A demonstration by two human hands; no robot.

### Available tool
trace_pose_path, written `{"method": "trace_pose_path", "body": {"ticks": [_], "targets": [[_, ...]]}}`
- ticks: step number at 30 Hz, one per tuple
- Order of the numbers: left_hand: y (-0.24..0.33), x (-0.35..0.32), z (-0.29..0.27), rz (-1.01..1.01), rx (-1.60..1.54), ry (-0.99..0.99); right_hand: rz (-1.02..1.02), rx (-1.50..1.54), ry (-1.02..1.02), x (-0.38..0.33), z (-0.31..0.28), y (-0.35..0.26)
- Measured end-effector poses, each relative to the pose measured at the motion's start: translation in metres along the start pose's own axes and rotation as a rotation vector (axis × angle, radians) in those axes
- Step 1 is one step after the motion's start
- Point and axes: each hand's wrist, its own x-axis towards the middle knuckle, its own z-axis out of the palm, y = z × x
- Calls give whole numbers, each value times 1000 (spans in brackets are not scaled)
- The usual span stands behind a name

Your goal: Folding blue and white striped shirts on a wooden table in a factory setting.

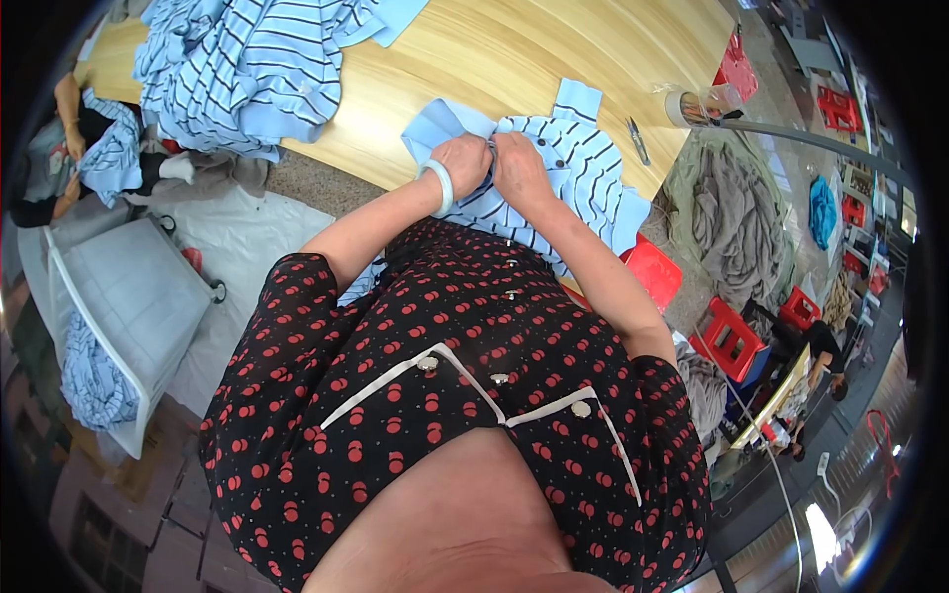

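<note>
A light blue shirt (583, 158) with dark and white stripes lies across the near edge of the wooden table and hangs down toward my lap. Dark buttons show on its front, and a plain blue collar-like piece (435, 121) spreads out to the left. My left hand (461, 161), with a pale bangle at its wrist, pinches the fabric at the upper part of the shirt. Touching it, my right hand (520, 166) grips the same spot with curled fingers. The exact bit of cloth between the fingertips is hidden.
Thread snips (638, 141) lie right of the shirt on the table (474, 49). Striped garments (242, 74) are heaped at the far left. A container of sticks (692, 107) stands at the right edge. Left are a white bin (138, 287) and another person's hands (74, 148); red stools (730, 338) stand right.
</note>
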Motion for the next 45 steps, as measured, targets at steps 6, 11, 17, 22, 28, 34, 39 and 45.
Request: {"method": "trace_pose_path", "body": {"ticks": [6, 11, 17, 22, 28, 34, 39, 45], "targets": [[12, -10, 7, -23, -27, 142, -2, 146, 22, -8, -3, 9], [36, -15, 9, -31, -90, 236, 73, 286, -8, -18, -26, 15], [61, -15, 15, -17, -85, 351, 101, 391, -7, -27, -48, 28], [81, -23, 26, -29, -87, 424, 69, 473, -14, -40, -60, 38], [94, -34, 41, -85, -167, 501, -38, 531, -29, -50, -76, 43], [92, -47, 34, -80, -268, 391, -301, 448, -128, -49, -78, 54], [73, -55, 10, -175, -597, 136, -141, 667, -255, -42, -82, 43], [16, -75, 20, -446, -1040, 108, 88, 524, -587, -41, -39, 62]]}}
